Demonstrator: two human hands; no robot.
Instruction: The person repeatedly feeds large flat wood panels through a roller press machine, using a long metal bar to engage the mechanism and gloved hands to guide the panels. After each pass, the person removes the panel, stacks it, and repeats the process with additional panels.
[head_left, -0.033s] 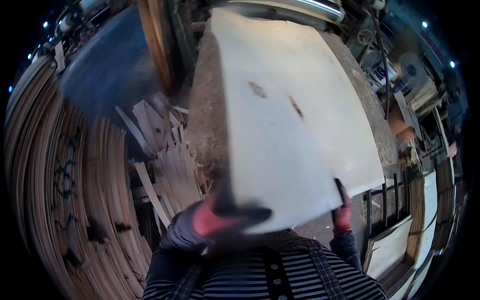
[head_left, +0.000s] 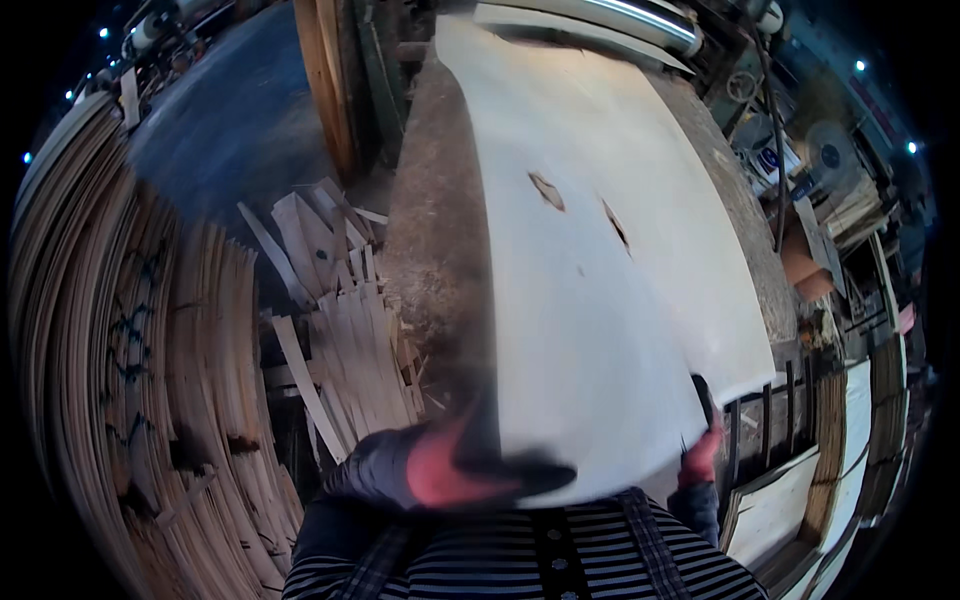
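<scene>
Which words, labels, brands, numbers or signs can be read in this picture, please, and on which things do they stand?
No text can be read.
Dark blue round mark on a white item at the right: too small and blurred to read.
Blue-green marks on the left stack of wood sheets: no words can be made out.
Pale wood sheet: no writing shows.

Bundled veneer stacks [head_left: 75, 310] stand at left — loose veneer strips [head_left: 358, 345] heaped beside them — with a wooden post [head_left: 327, 85] beyond; upper right, a handwheel [head_left: 741, 87].
</scene>
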